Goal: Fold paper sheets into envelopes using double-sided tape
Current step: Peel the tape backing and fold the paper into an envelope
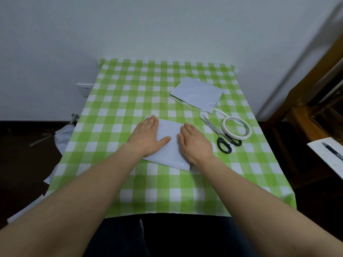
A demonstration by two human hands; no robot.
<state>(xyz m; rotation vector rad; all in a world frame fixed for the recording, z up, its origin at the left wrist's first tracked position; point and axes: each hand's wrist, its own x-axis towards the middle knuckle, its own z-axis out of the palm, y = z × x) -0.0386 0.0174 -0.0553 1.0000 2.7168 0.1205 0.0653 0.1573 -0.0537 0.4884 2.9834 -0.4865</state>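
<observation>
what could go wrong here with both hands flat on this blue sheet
The left hand and right hand only press flat on the folded pale blue paper sheet, so it may slide on the green-checked tablecloth and crease crooked.
Sweeping the right hand outward could hit the black-handled scissors lying beside it.

- The left hand (148,137) lies flat, fingers straight, on the left part of a folded pale sheet (169,151) in the middle of the green checked tablecloth (130,93).
- The right hand (194,140) presses flat on the sheet's right edge.
- A second folded sheet (197,93) lies farther back to the right.
- Black-handled scissors (218,133) lie just right of the right hand, touching a roll of tape (236,127) whose loose strip runs toward the second sheet.
- More pale paper (62,136) hangs off the table's left side.
</observation>
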